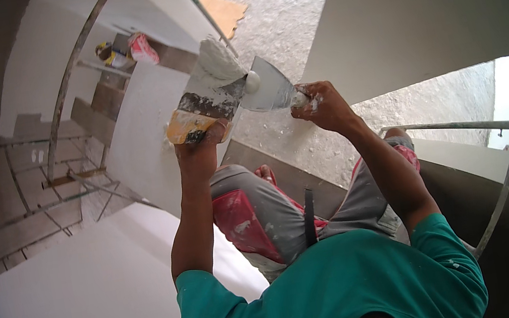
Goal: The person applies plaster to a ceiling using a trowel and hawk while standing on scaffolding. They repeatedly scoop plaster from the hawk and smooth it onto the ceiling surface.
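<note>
My left hand (205, 135) is closed round the orange-yellow, plaster-smeared base of a wide steel plastering blade (208, 99). A thick white heap of plaster (219, 60) covers the far end of that blade. In my right hand (328, 107) is a putty knife (268, 87), gripped by its plaster-crusted handle. The knife's flared blade meets the right edge of the wide blade, or lies very close to it. A small white lump of plaster (252, 82) clings to the knife's left side.
A metal scaffold frame (491, 121) stands at my right, and a bent pole (70, 68) rises at the left. Below lies a dusty, plaster-spotted floor (283, 1) with a piece of brown cardboard (225, 14). A red-and-white bag (142, 49) sits far left.
</note>
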Tool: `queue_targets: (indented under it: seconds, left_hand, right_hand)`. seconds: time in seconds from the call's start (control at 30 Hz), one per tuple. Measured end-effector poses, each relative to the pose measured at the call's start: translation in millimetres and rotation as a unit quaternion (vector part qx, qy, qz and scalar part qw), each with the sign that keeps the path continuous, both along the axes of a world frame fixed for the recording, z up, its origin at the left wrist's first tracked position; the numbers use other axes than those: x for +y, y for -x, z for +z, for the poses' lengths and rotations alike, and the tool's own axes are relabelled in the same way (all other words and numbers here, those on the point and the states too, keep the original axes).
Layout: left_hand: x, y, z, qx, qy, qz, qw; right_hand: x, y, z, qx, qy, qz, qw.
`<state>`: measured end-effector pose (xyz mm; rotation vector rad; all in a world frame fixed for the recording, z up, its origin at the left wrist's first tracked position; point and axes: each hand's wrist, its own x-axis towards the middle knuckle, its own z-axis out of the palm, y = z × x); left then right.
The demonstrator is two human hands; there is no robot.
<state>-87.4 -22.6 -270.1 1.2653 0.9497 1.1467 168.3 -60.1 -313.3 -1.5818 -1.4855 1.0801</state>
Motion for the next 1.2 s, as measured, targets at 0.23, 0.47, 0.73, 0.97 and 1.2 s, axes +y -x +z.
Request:
queue_targets:
  seconds: [0.23, 0.47, 0.73, 0.97, 1.2]
  left_hand:
    - [2.9, -85.4, 47.3, 0.232, -0.287, -0.207, 0.906]
    - [12.2, -112.9, 46.1, 0.408, -0.469, -0.133, 0.772]
    - [-105.6, -147.4, 38.1, -0.325, 0.346, 0.018, 0.88]
    - [-125.7, -186.0, 65.6, -0.418, 0.343, -0.033, 0.841]
    - [-110.5, -177.4, 79.6, -0.44, 0.241, -0.042, 0.864]
  right_hand:
    - [-47.2, -61.8, 61.1, -0.053, -0.008, -0.095, 0.994]
    - [-96.7, -96.1, 83.8, -0.104, -0.061, -0.181, 0.976]
    - [-103.9, -94.3, 75.5, 0.035, -0.171, -0.218, 0.96]
    - [-109.5, -81.2, 50.7, -0.091, -0.315, -0.2, 0.923]
    - [-140.9, -117.0, 30.1, -0.227, -0.246, -0.2, 0.921]
